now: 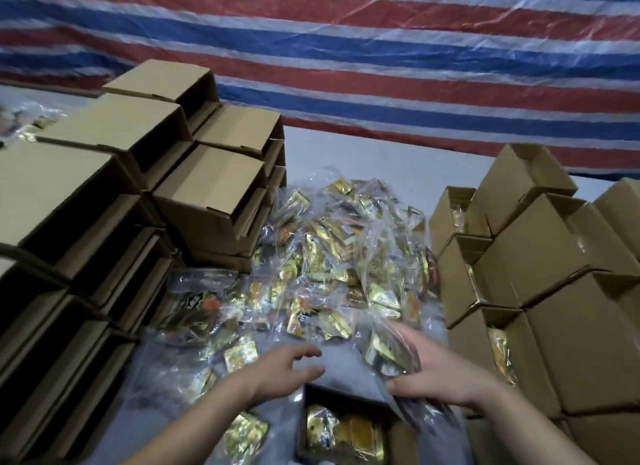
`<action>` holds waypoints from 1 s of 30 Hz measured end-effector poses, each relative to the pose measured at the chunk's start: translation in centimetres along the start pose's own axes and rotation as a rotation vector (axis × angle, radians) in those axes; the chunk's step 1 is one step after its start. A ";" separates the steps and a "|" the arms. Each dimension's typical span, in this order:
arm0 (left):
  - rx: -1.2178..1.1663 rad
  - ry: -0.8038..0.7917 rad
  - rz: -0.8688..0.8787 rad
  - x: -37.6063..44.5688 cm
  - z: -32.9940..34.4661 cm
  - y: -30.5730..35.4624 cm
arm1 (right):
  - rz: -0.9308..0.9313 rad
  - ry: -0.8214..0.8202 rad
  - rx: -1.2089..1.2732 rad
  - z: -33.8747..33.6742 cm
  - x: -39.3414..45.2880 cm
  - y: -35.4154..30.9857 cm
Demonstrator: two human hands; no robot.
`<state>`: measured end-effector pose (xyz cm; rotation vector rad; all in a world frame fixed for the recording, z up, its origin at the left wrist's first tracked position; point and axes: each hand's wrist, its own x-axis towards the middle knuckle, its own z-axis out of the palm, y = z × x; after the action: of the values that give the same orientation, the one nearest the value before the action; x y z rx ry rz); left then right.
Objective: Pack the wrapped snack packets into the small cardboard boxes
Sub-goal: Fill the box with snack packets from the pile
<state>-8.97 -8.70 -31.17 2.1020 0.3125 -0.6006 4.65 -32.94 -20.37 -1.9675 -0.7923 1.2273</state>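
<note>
A heap of gold snack packets in clear wrap [339, 257] covers the middle of the table. Close to me stands an open small cardboard box [398, 440] with gold packets lying inside. My right hand [446, 371] grips a clear-wrapped bundle of packets [388, 350] just above and right of that box, thumb below and fingers on top. My left hand [284, 364] hovers left of the bundle with fingers loosely spread, holding nothing. A loose gold packet [246, 430] lies under my left forearm.
Stacks of small cardboard boxes lying on their sides [114, 201] fill the left of the table. On the right, upright boxes [554, 291] with packets showing in their openings stand in rows. A red, white and blue striped tarp [381, 56] hangs behind.
</note>
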 end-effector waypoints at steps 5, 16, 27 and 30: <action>-0.038 -0.014 -0.073 0.0 3.1 -2.6 | -0.010 -0.278 -0.353 3.4 2.5 -0.3; -0.242 0.105 -0.052 0.3 4.9 -3.0 | 0.166 -0.490 -0.673 9.6 8.5 5.2; -0.295 0.173 0.004 0.2 5.4 -3.1 | 0.157 -0.211 -0.296 11.0 7.5 7.8; -0.289 0.170 0.024 0.3 5.4 -3.0 | 0.075 -0.127 -0.308 10.2 6.0 7.0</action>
<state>-11.65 -11.42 -36.01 1.8767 0.4419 -0.3400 -1.46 -30.08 -32.37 -2.1963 -1.0318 1.3502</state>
